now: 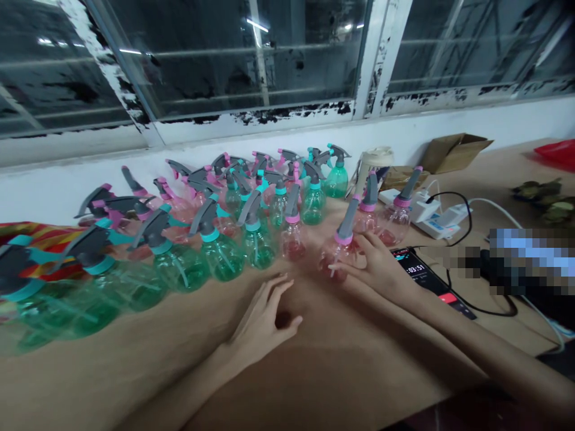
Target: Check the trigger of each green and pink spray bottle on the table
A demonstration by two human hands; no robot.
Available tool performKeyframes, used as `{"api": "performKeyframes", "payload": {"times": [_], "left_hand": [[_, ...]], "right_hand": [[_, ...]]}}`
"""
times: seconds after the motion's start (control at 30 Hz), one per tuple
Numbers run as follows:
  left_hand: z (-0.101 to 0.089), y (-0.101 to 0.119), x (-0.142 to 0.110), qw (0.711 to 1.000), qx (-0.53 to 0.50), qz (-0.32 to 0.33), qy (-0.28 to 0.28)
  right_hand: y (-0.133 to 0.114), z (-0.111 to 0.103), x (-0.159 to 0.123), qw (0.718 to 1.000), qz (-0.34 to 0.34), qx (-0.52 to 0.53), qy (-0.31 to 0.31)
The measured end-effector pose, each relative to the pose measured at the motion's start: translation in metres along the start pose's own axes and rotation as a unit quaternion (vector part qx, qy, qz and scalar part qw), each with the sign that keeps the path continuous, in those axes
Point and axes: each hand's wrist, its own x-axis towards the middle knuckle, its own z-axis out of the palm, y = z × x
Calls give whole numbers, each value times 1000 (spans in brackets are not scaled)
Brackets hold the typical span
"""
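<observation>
Shows right hand (381, 263) curled part-closed round pink bottle (344, 239) on surface (287, 383) beside phone (424, 276), left hand (260, 317) empty, half open; risks knocking over rear bottle (368, 205) through any careless backward push.

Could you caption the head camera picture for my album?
Right hand on a pink spray bottle, left hand open near crowded green and pink bottles.

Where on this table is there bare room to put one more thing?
Bare table shows between the left hand and the right forearm, and at lower left, between the green bottles and the left forearm. It is crowded toward the wall, where bottles stand packed, and on the right side, around the phone and cables.
</observation>
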Motion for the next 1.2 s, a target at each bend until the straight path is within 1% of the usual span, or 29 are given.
{"api": "performKeyframes", "payload": {"times": [0.17,0.33,0.4,0.53,0.73,0.83,0.9,1.0,1.1,1.2], "left_hand": [[3,-9,-4,995,91,27,-20],[8,-14,-5,990,131,56,-21],[9,-15,-5,988,139,59,-20],[9,-15,-5,986,151,61,-28],[6,-13,-4,986,153,63,-32],[6,-13,-3,985,159,63,-34],[7,-14,-3,984,161,64,-32],[8,-15,-4,985,155,67,-24],[7,-15,-3,986,154,67,-21],[5,-14,-2,985,158,66,-27]], "right_hand": [[8,9,19,999,38,-7,17],[8,14,34,994,82,-65,14],[7,15,39,993,78,-88,12],[6,16,45,991,57,-114,32],[2,21,52,989,77,-122,40],[0,21,51,990,75,-110,44],[-1,16,45,991,72,-97,53],[5,1,32,991,77,-76,77],[18,-19,21,989,98,-59,97],[35,-33,20,979,141,-68,129]]}}
